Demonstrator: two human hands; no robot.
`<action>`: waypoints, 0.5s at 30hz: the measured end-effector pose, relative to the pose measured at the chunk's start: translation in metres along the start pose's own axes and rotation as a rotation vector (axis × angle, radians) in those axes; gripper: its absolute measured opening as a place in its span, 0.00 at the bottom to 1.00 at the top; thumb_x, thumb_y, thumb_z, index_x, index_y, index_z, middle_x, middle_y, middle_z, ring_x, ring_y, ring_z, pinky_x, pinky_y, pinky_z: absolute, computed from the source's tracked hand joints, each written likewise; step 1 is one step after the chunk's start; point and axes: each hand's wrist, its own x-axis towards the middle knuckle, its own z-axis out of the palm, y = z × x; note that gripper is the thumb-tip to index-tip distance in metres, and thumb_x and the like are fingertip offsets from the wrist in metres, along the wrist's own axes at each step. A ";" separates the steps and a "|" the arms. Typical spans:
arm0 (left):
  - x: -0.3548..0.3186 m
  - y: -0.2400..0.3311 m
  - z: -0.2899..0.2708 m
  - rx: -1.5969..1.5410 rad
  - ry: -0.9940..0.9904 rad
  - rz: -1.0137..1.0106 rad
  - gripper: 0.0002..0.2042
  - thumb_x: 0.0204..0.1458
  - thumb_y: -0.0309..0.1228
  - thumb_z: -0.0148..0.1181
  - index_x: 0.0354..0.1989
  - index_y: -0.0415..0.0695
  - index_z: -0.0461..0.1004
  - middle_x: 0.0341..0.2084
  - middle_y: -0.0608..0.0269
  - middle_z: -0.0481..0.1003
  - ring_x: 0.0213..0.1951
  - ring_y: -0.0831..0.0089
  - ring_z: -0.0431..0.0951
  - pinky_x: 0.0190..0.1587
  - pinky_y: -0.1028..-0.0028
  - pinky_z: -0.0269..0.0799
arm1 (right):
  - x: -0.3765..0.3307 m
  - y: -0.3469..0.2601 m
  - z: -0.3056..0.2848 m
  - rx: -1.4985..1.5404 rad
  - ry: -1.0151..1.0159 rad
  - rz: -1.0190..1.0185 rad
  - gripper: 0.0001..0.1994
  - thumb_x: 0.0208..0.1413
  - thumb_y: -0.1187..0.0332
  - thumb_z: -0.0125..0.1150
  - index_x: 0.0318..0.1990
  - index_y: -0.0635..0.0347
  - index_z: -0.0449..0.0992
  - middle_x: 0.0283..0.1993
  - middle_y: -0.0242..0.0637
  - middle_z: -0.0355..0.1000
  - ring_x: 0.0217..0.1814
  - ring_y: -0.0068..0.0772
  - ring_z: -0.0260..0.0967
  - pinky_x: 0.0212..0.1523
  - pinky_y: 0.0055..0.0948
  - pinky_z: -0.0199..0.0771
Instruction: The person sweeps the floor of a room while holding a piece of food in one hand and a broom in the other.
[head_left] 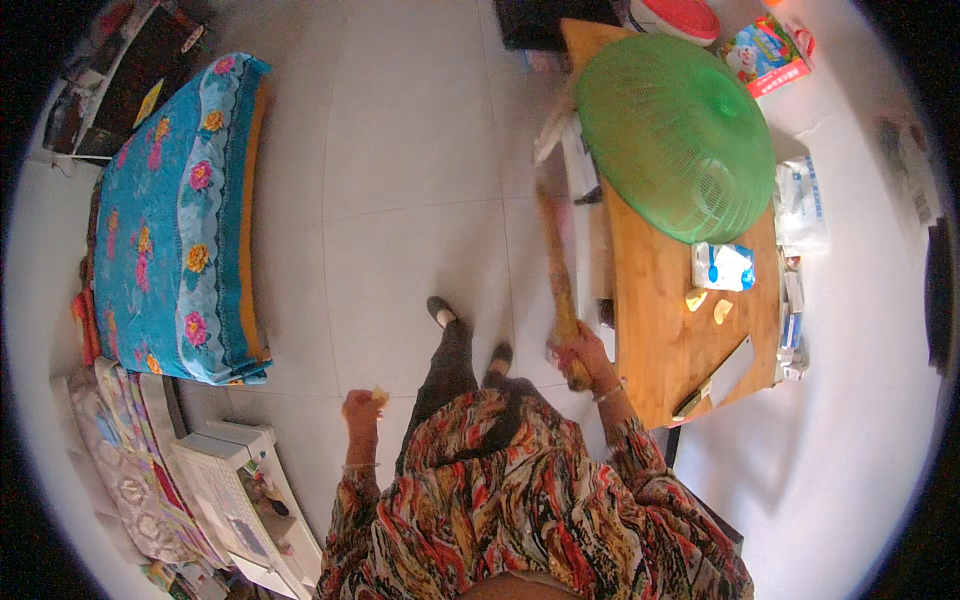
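Note:
In my right hand (585, 358), fingers wrapped round its near end, is a long yellowish-brown stick (558, 265). It points away from me beside the wooden table, and its far part is smeared by motion. My left hand (361, 410) is raised over the floor at my left, closed on a small pale yellow piece (379, 396); I cannot make out its kind. Two more yellow pieces, one near (722, 311) and one farther (695, 299), lie on the table (645, 330). Closer to me on the tabletop rests a wide-bladed knife (718, 380) with a dark handle.
A green mesh food cover (670, 140) takes up the table's far half, with a blue-white packet (723, 267) beside it. Behind stand a white bag (800, 205) and a colourful box (765, 55). At left are a blue flowered cover (150, 240) and a white cabinet (230, 490).

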 end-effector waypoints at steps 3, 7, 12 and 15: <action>0.017 -0.005 0.007 -0.027 -0.041 -0.046 0.11 0.39 0.20 0.65 0.31 0.39 0.71 0.24 0.59 0.74 0.20 0.74 0.74 0.18 0.79 0.69 | 0.042 0.008 0.012 0.187 0.114 -0.068 0.15 0.54 0.74 0.57 0.48 0.60 0.63 0.25 0.42 0.71 0.21 0.32 0.71 0.19 0.30 0.74; 0.060 0.011 0.023 -0.090 -0.158 0.062 0.11 0.40 0.22 0.66 0.31 0.40 0.70 0.24 0.62 0.74 0.21 0.76 0.73 0.19 0.78 0.69 | 0.102 0.030 0.017 -0.138 -0.170 0.055 0.19 0.56 0.70 0.57 0.50 0.70 0.61 0.33 0.49 0.74 0.31 0.37 0.75 0.29 0.32 0.79; 0.084 0.083 0.034 0.038 -0.113 0.141 0.10 0.42 0.24 0.66 0.31 0.39 0.70 0.24 0.63 0.75 0.22 0.78 0.72 0.22 0.78 0.69 | 0.125 0.021 0.110 -0.333 -0.340 0.080 0.25 0.55 0.70 0.59 0.58 0.66 0.58 0.38 0.48 0.73 0.35 0.37 0.76 0.32 0.29 0.79; 0.094 0.131 0.036 -0.103 -0.178 0.108 0.09 0.42 0.24 0.65 0.31 0.40 0.71 0.24 0.64 0.75 0.24 0.79 0.73 0.23 0.78 0.69 | 0.129 -0.003 0.125 -0.241 -0.445 0.225 0.30 0.54 0.72 0.59 0.63 0.65 0.54 0.43 0.47 0.71 0.41 0.37 0.75 0.36 0.27 0.78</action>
